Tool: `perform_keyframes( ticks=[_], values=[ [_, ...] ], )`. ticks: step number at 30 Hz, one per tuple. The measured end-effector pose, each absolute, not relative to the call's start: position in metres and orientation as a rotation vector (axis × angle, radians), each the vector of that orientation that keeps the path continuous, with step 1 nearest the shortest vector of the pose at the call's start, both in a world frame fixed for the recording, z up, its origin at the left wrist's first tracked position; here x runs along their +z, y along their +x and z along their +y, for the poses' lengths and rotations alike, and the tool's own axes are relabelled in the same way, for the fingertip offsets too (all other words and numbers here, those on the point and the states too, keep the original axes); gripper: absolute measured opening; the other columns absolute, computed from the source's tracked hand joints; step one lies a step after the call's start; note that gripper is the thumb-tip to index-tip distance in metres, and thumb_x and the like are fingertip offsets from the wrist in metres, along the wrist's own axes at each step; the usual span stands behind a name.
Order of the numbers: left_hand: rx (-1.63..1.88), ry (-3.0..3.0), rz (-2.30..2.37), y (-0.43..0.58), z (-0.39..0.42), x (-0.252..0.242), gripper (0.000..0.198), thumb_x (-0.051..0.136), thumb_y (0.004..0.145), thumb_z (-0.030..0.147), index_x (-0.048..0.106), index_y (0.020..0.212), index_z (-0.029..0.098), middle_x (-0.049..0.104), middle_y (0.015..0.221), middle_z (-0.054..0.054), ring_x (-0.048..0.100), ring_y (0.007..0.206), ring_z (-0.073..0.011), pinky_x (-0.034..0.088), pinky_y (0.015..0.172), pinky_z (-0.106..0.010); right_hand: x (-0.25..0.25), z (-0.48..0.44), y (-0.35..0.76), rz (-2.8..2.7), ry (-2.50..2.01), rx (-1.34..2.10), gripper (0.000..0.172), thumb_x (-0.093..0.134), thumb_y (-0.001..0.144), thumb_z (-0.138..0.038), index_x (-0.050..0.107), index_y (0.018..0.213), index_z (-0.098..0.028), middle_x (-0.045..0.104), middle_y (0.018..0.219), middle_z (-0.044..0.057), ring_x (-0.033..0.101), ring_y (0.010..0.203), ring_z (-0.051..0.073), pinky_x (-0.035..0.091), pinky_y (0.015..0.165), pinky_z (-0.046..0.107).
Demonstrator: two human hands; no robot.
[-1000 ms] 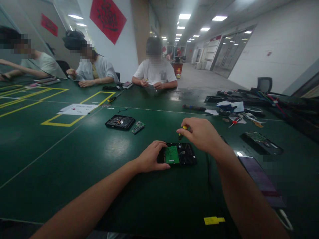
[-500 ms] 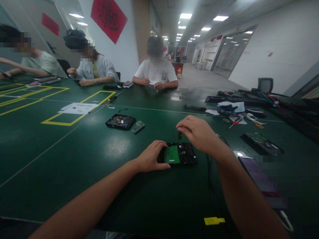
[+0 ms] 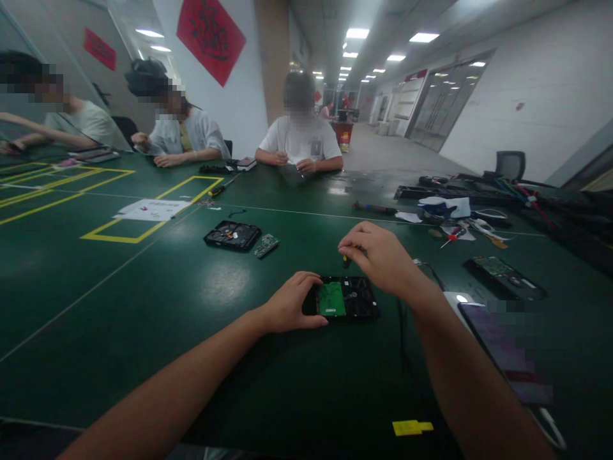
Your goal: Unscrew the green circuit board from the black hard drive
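Note:
A black hard drive [image 3: 352,298] with a green circuit board facing up lies on the green table [image 3: 143,306] in front of me. My left hand [image 3: 290,303] clasps the drive's left end, thumb and fingers round its edge. My right hand [image 3: 380,255] hovers over the drive's far edge, its fingers pinched on a small screwdriver [image 3: 345,258] with a yellow and black handle that points down at the drive.
A second opened drive [image 3: 232,234] and a loose green board [image 3: 266,245] lie further back left. A phone [image 3: 502,348] and another drive [image 3: 502,276] lie to the right, tools and cables beyond. Three people sit at the far side. A yellow tag [image 3: 412,427] lies near me.
My right hand has turned on the screwdriver and dropped a little, so its yellow top is now covered by the fingers. My left hand and the drive have stayed put.

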State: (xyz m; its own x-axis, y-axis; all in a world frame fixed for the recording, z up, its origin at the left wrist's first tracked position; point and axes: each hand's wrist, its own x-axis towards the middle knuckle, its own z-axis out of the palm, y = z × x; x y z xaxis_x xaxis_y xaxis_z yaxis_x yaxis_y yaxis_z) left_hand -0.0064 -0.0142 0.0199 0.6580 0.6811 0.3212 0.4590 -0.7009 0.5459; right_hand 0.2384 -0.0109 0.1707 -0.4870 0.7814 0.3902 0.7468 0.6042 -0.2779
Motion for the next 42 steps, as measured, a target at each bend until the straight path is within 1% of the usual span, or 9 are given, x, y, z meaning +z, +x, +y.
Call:
perform_keyframes(
  ticks=[6, 10, 21, 24, 26, 29, 34, 37, 42],
  values=[
    [0.718, 2.458, 0.891, -0.0057, -0.0144, 0.021, 0.08, 0.088, 0.078, 0.058, 0.052, 0.139, 0.023, 0.058, 0.144, -0.016, 0.054, 0.136, -0.0364, 0.047, 0.116, -0.057, 0.171, -0.0139, 0.2364, -2.332, -1.142, 0.157, 0.024, 0.058, 0.094, -0.008, 0.07, 0.11, -0.02, 0.068, 0.115, 0.01, 0.063, 0.11, 0.024, 0.048, 0.102, 0.039],
    [0.713, 2.447, 0.896, -0.0052, -0.0145, 0.0212, 0.079, 0.088, 0.078, 0.057, 0.053, 0.139, 0.023, 0.058, 0.144, -0.017, 0.054, 0.136, -0.037, 0.047, 0.115, -0.057, 0.1701, -0.0132, 0.2366, -2.293, -1.161, 0.155, 0.018, 0.062, 0.092, -0.009, 0.068, 0.107, -0.019, 0.065, 0.118, 0.012, 0.062, 0.115, 0.025, 0.049, 0.104, 0.04],
    [0.722, 2.431, 0.896, -0.0057, -0.0152, 0.0236, 0.076, 0.088, 0.078, 0.056, 0.055, 0.138, 0.023, 0.058, 0.143, -0.016, 0.054, 0.136, -0.0369, 0.047, 0.115, -0.057, 0.1752, -0.017, 0.2351, -2.368, -1.331, 0.061, 0.014, 0.065, 0.1, -0.029, 0.072, 0.107, -0.02, 0.073, 0.104, 0.008, 0.066, 0.087, 0.022, 0.047, 0.08, 0.035],
    [0.723, 2.434, 0.896, -0.0055, -0.0153, 0.0235, 0.077, 0.088, 0.077, 0.057, 0.055, 0.138, 0.023, 0.059, 0.143, -0.016, 0.055, 0.135, -0.0368, 0.047, 0.115, -0.056, 0.175, -0.0168, 0.2349, -2.382, -1.319, 0.074, 0.013, 0.063, 0.099, -0.021, 0.072, 0.107, -0.02, 0.076, 0.108, 0.008, 0.068, 0.095, 0.023, 0.048, 0.087, 0.036],
    [0.725, 2.429, 0.896, -0.0054, -0.0152, 0.0229, 0.077, 0.089, 0.076, 0.057, 0.055, 0.138, 0.023, 0.059, 0.143, -0.016, 0.055, 0.135, -0.0369, 0.047, 0.115, -0.057, 0.1741, -0.0166, 0.2358, -2.383, -1.3, 0.098, 0.021, 0.059, 0.098, -0.015, 0.072, 0.114, -0.02, 0.077, 0.114, 0.008, 0.069, 0.101, 0.024, 0.048, 0.092, 0.036],
    [0.72, 2.425, 0.898, -0.0054, -0.0148, 0.0216, 0.077, 0.088, 0.077, 0.057, 0.055, 0.138, 0.024, 0.059, 0.144, -0.015, 0.054, 0.136, -0.0369, 0.047, 0.115, -0.057, 0.1728, -0.0168, 0.2368, -2.357, -1.312, 0.142, 0.026, 0.056, 0.098, -0.014, 0.07, 0.119, -0.019, 0.078, 0.113, 0.008, 0.071, 0.096, 0.022, 0.049, 0.088, 0.035],
    [0.729, 2.435, 0.891, -0.006, -0.0137, 0.0198, 0.078, 0.088, 0.077, 0.058, 0.054, 0.138, 0.024, 0.058, 0.145, -0.015, 0.054, 0.136, -0.0365, 0.047, 0.115, -0.057, 0.1725, -0.0159, 0.2362, -2.363, -1.316, 0.087, 0.013, 0.061, 0.1, -0.026, 0.072, 0.104, -0.021, 0.076, 0.104, 0.008, 0.068, 0.094, 0.023, 0.049, 0.085, 0.035],
    [0.713, 2.444, 0.895, -0.006, -0.0138, 0.0202, 0.078, 0.087, 0.078, 0.059, 0.053, 0.139, 0.024, 0.058, 0.144, -0.016, 0.054, 0.137, -0.0366, 0.047, 0.116, -0.056, 0.1731, -0.0137, 0.2383, -2.379, -1.366, 0.049, 0.016, 0.057, 0.101, -0.02, 0.074, 0.098, -0.02, 0.075, 0.105, 0.009, 0.068, 0.099, 0.025, 0.049, 0.091, 0.038],
    [0.727, 2.438, 0.893, -0.0055, -0.0152, 0.0221, 0.076, 0.087, 0.078, 0.058, 0.054, 0.138, 0.023, 0.058, 0.143, -0.016, 0.054, 0.136, -0.0362, 0.047, 0.116, -0.055, 0.1742, -0.0137, 0.244, -2.374, -1.355, 0.086, 0.026, 0.057, 0.097, -0.011, 0.073, 0.116, -0.018, 0.077, 0.117, 0.01, 0.071, 0.104, 0.025, 0.05, 0.092, 0.037]
  ],
)
